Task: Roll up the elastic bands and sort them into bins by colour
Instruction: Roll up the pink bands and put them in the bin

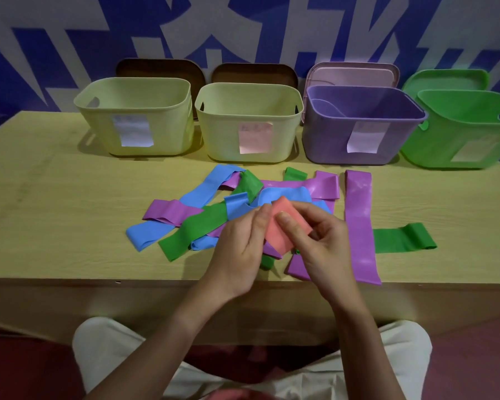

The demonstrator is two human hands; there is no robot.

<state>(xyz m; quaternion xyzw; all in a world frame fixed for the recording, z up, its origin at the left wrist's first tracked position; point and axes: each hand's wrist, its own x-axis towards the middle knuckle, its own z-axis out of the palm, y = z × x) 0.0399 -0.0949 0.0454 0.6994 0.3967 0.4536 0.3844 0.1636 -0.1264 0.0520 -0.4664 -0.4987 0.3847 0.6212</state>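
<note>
Held above the heap: pink band (pixel 277 230), part-rolled into a flat wad. Gripped from both sides, left hand (pixel 237 249) against its left edge, right hand (pixel 321 241) curled over the top with the thumb pressing down. Both sets of fingers closed on it.

Risk noted: stretchy, slick-looking material, likely to spring open if the pinch eased mid-roll (loose tail seemed to hang toward the pile). Could also snag the purple band (pixel 358 226) or green band (pixel 199 223) lying just beneath and drag them along. Wrong bin possible too: two pale yellow bins (pixel 136 116) told apart only by paper labels, unreadable here; purple bin (pixel 361 134) and green bin (pixel 459 134) unlikely for pink.

Looked matte, salmon-pink, folded edges soft, no tight coil yet. Remaining blue, purple, green bands tangled flat on the worktop (pixel 55 212).
</note>
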